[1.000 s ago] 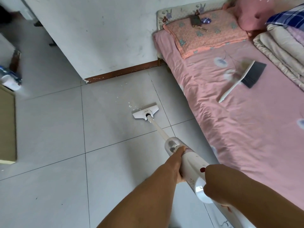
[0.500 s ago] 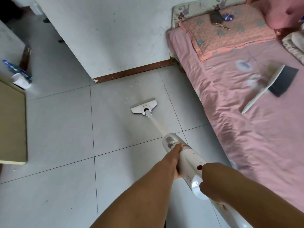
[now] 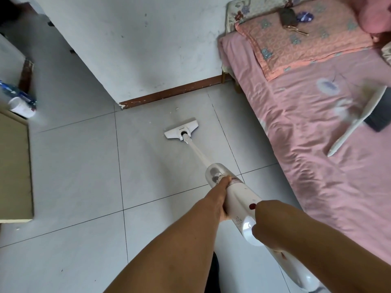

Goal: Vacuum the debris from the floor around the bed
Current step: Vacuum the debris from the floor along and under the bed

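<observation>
Both arms were bare as far up as I could see them. The left forearm [image 3: 169, 246] was long and lean, widening toward the elbow end, with a few tiny dark specks scattered on it. The left hand [image 3: 219, 199] was slim, with only its thumb side in sight. The right forearm [image 3: 330, 250] looked thicker, and the right hand [image 3: 269, 224] showed a broad, rounded back. Under the left forearm a narrow strip of dark cloth [image 3: 213, 273] showed; which garment it belonged to, I could not tell.
</observation>
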### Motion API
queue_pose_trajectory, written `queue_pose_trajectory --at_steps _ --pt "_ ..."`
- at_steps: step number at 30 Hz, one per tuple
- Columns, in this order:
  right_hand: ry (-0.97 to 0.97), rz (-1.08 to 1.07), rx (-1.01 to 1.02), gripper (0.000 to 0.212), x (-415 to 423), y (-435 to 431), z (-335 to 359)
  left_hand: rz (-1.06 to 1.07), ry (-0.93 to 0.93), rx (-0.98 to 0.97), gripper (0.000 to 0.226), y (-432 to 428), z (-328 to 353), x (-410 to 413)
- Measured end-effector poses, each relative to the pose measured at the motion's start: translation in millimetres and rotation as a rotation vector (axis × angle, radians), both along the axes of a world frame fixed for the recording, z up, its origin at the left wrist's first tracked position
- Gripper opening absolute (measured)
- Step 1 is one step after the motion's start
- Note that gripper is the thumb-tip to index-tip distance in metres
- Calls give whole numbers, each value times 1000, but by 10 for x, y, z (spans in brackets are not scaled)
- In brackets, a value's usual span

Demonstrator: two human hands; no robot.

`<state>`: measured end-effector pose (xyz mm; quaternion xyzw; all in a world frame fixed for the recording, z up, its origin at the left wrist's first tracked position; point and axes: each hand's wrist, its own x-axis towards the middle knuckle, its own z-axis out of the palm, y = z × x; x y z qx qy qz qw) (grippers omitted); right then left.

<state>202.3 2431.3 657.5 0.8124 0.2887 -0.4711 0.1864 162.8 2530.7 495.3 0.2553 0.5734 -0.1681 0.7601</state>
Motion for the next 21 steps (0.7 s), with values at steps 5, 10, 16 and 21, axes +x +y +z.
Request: queue_pose_trajectory --at_steps 5,10,16,21 --pt "-16 0 1 9 86 190 -93 7 -4 9 48 213 -39 92" --pt "-9 3 -1 9 160 357 -129 -4 -14 8 42 388 -54 169" --pt "-14 -1 13 5 203 527 -205 1 4 7 45 575 -95 236" --pt "-30 -10 54 4 243 677 -262 -6 32 18 49 757 -141 291"
